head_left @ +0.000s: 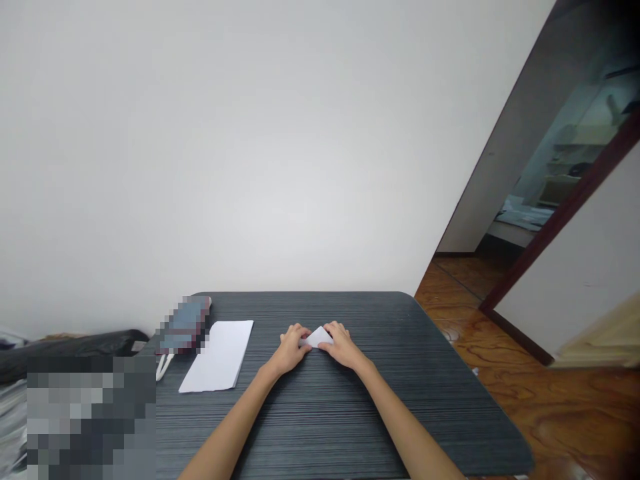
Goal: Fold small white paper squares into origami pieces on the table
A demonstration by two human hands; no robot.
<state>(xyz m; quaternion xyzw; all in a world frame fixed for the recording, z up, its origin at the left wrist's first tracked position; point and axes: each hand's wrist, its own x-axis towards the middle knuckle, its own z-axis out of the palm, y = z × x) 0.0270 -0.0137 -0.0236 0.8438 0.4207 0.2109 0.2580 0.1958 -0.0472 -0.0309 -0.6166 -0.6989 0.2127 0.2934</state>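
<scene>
A small folded piece of white paper point(317, 337) lies on the dark striped table point(350, 400), towards its far half. My left hand point(291, 349) pinches its left side with curled fingers. From the other side, my right hand point(341, 344) presses and grips its right edge, fingers bent over it. Both hands meet over the paper, which shows as a small pointed shape between them.
A flat white sheet point(219, 355) lies left of my hands. Beyond it sits a dark phone-like object point(185, 325) with a white cable point(163, 365). A white wall stands behind the table. Wooden floor point(500, 333) and a doorway point(555, 187) are at right.
</scene>
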